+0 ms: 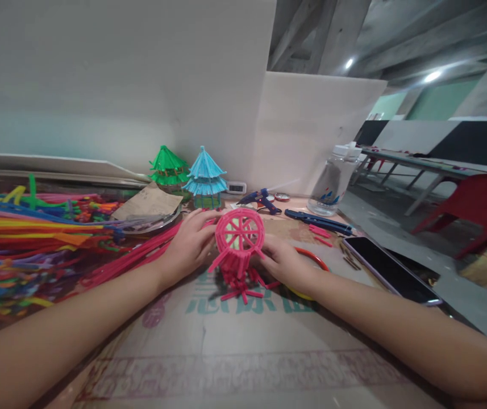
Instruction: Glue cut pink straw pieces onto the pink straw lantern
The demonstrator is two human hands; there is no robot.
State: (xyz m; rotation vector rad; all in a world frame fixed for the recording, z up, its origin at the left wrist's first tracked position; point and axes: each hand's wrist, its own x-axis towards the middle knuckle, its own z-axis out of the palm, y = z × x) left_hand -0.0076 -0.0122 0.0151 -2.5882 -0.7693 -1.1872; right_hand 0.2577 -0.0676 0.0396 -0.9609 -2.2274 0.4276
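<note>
A pink pipe-cleaner frame (240, 230), with a round spoked wheel shape and short ends sticking out below, stands in front of me between my hands. My left hand (190, 238) grips its left side, with the fingertips partly behind the rim. On the other side my right hand (283, 261) has its fingers curled against the lower right of the frame, the tips partly hidden. Short pink pieces (243, 294) spread beneath it on the printed board. Long pink pipe cleaners (132, 258) run under my left wrist. An orange and yellow ring (317, 258) lies partly behind my right hand.
Colourful pipe cleaner bundles (34, 233) fill the left side. Behind stand green (169, 165) and blue (204, 176) pipe-cleaner pagodas, a glue gun (260, 199) and a small digital display (237, 187). To the right are a utility knife (317, 221), a water bottle (332, 182) and a phone (390, 270).
</note>
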